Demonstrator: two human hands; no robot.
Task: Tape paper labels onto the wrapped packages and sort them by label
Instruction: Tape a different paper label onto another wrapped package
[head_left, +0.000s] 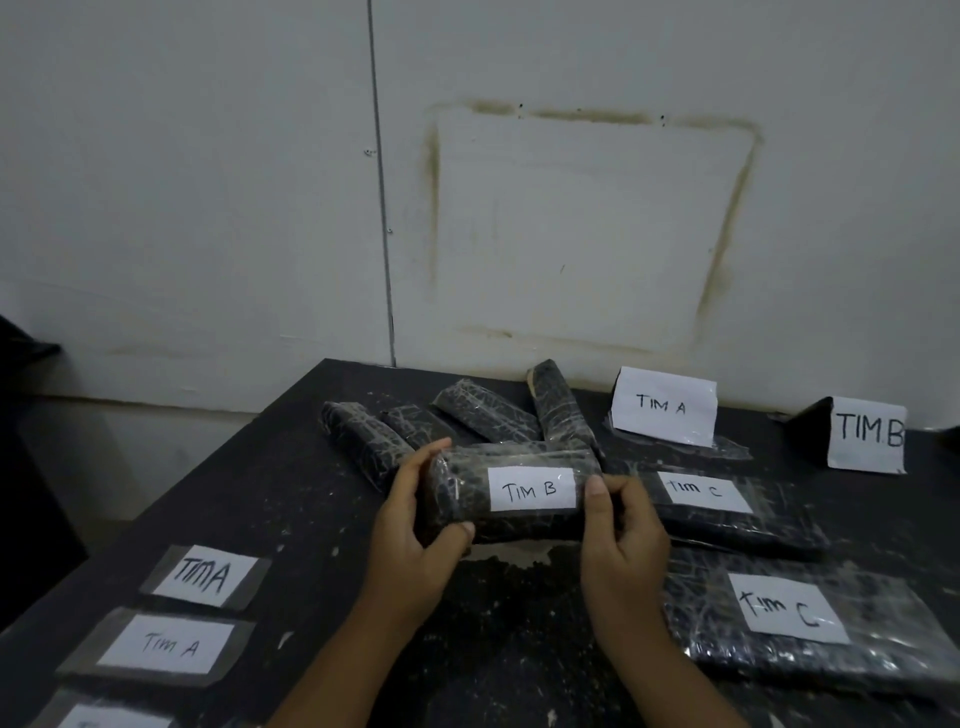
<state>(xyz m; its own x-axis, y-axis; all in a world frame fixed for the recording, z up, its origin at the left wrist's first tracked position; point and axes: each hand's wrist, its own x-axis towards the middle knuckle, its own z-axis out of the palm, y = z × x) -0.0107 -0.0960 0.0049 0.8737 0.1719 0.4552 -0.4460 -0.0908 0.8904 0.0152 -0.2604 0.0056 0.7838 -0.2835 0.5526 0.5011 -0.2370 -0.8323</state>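
Left hand (410, 525) and right hand (623, 535) grip the TIM B package (462, 493) by its ends. Slick wrap may slip, dropping it onto the TIM C package (753, 525) beside it.

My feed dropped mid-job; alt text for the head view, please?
The left hand and right hand hold a dark plastic-wrapped package labelled TIM B over a black speckled table. Two packages labelled TIM C lie to its right, unlabelled packages behind it, taped white paper TIM A labels front left.
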